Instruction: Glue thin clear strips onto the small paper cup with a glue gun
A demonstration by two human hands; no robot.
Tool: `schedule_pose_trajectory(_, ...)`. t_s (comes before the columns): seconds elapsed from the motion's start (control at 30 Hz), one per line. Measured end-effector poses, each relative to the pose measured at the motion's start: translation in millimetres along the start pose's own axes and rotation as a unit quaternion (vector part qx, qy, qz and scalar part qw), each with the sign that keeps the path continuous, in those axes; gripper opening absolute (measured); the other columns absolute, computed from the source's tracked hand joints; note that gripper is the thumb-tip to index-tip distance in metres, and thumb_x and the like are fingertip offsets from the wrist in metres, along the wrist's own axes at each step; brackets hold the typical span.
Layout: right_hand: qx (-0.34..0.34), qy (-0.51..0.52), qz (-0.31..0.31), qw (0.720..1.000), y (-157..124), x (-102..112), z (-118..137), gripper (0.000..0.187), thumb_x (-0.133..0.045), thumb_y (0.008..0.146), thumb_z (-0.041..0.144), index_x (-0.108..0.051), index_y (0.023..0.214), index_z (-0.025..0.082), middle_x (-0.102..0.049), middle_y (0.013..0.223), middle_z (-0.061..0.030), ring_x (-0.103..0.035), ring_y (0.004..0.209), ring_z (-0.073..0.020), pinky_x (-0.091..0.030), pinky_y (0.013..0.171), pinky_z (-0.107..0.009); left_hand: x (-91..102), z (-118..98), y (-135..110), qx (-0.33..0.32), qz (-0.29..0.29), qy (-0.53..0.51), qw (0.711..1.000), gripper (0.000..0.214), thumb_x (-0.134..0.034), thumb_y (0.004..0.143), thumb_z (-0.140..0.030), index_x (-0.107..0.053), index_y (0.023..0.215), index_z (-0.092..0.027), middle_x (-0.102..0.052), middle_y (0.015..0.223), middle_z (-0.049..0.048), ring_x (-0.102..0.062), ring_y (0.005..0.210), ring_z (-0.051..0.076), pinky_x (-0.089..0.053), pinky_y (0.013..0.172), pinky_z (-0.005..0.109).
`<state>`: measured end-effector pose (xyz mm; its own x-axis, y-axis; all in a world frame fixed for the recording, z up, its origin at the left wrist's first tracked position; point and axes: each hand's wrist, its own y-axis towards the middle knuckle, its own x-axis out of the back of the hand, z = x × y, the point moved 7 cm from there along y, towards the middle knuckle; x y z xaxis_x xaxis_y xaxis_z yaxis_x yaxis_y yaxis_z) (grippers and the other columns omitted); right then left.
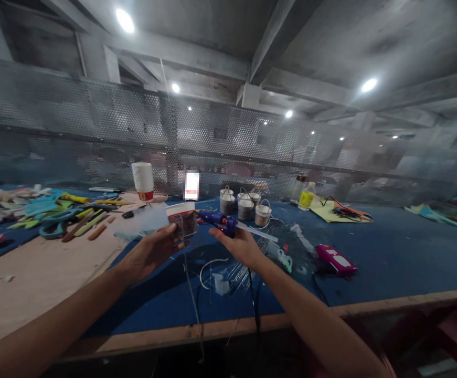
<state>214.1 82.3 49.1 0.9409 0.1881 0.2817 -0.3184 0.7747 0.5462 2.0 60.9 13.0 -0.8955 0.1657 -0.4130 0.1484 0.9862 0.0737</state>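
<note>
Head view: left hand (pixel 153 254) pinches a white-and-red paper cup (pixel 180 211), brown cord (pixel 188 226) wrapped below its bare rim; right hand (pixel 242 247), alongside, grips a blue plastic glue gun (pixel 219 220).

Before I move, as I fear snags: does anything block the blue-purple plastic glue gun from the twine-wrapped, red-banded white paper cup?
Nothing visible does; the glue gun points at the nearby cup.

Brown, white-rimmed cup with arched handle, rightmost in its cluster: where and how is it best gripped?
The cup stands upright with its handle arched above the rim, so probably pinch that handle from above. The right hand holds a dark-blue glue gun.
</note>
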Motion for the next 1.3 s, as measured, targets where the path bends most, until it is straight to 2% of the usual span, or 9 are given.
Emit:
schedule_pose_trajectory(0.17,-0.003,0.003,-0.002,1.0,1.8,0.3,-1.7,0.042,-0.077,0.087,0.056,-0.077,0.11,0.021,-0.078,0.103,-0.006,-0.068,0.097,-0.0263,-0.058,0.091,-0.043,-0.5,0.7,-0.4,0.001,0.001,-0.007,1.0,0.039,-0.081,0.087,-0.04,-0.079,0.123,-0.025,-0.08,0.128,0.0107,-0.069,0.127,0.034,-0.056,0.105,0.044)
schedule_pose_trajectory(0.4,0.0,0.02,0.001,1.0,2.3,0.4,1.8,0.043,-0.077,0.087,0.056,-0.077,0.115,0.023,-0.079,0.108,-0.0062,-0.07,0.106,-0.028,-0.057,0.098,-0.046,1.6,2.2,-0.5,0.01,-0.006,-0.029,1.0,0.045,-0.078,0.089,-0.037,-0.076,0.13,-0.021,-0.079,0.132,0.0103,-0.071,0.124,0.032,-0.058,0.102,0.041)
schedule_pose_trajectory(0.57,0.002,0.035,0.003,0.999,2.6,0.0,5.7,0.047,-0.075,0.088,0.059,-0.078,0.116,0.022,-0.079,0.108,-0.0065,-0.07,0.11,-0.0285,-0.056,0.102,-0.045,2.3,2.9,0.9,0.011,0.005,-0.038,0.999,0.045,-0.078,0.089,-0.039,-0.076,0.131,-0.025,-0.08,0.13,0.0112,-0.072,0.123,0.034,-0.057,0.106,0.048)
schedule_pose_trajectory(0.77,-0.008,0.046,0.004,0.999,3.7,-2.2,10.0,0.046,-0.074,0.086,0.062,-0.079,0.107,0.021,-0.078,0.099,-0.0063,-0.069,0.107,-0.0285,-0.057,0.097,-0.043,5.2,5.2,2.8,0.018,-0.003,-0.045,0.999,0.043,-0.078,0.089,-0.038,-0.075,0.13,-0.024,-0.079,0.13,0.0122,-0.073,0.121,0.034,-0.057,0.107,0.049)
schedule_pose_trajectory(1.03,-0.02,0.038,-0.001,0.999,2.4,-1.0,7.1,0.036,-0.075,0.088,0.054,-0.079,0.1,0.019,-0.076,0.091,-0.0053,-0.067,0.101,-0.0258,-0.055,0.093,-0.039,2.2,3.8,2.0,0.02,0.027,-0.085,0.996,0.045,-0.076,0.091,-0.025,-0.071,0.135,-0.018,-0.08,0.127,0.0137,-0.076,0.114,0.029,-0.063,0.097,0.039)
schedule_pose_trajectory(1.13,-0.029,0.037,0.001,0.999,1.2,-0.6,8.1,0.036,-0.075,0.087,0.053,-0.078,0.098,0.019,-0.076,0.091,-0.0052,-0.067,0.099,-0.0254,-0.055,0.091,-0.038,-0.2,2.5,-0.1,0.02,0.022,-0.073,0.997,0.045,-0.075,0.094,-0.028,-0.07,0.137,-0.017,-0.08,0.127,0.0139,-0.075,0.115,0.03,-0.062,0.095,0.038)
schedule_pose_trajectory(1.3,-0.041,0.064,0.01,0.997,-0.4,-3.6,10.4,0.036,-0.077,0.085,0.052,-0.078,0.101,0.019,-0.077,0.098,-0.0047,-0.068,0.099,-0.0243,-0.055,0.091,-0.038,0.8,3.0,0.7,0.008,0.018,-0.033,0.999,0.042,-0.08,0.089,-0.037,-0.076,0.127,-0.019,-0.082,0.123,0.0123,-0.071,0.124,0.034,-0.057,0.103,0.042)
